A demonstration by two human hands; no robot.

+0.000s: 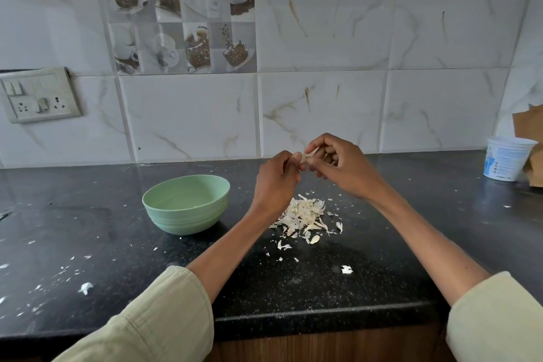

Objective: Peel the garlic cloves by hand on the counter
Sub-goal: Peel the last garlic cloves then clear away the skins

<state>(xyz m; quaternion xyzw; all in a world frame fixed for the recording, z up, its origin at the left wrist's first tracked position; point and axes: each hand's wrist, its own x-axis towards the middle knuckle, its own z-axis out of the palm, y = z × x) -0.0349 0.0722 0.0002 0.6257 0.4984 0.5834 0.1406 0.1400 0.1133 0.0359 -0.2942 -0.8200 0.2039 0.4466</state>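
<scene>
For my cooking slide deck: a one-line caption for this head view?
Both hands, left hand and right hand, peel a garlic clove above a pile of skins beside a green bowl.

A single head-worn wide-angle view looks forward and down from above and behind the left hand (276, 173) and right hand (342, 169), near enough that both forearms fill the lower frame. It faces the tiled wall (323, 38) beyond them, black counter (88, 229) below.

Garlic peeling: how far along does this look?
Well underway: a pile of peels lies on the counter. Both hands, left and right, hold one clove mid-peel. Whether the green bowl holds peeled cloves can't be told; no unpeeled cloves are visible.
</scene>
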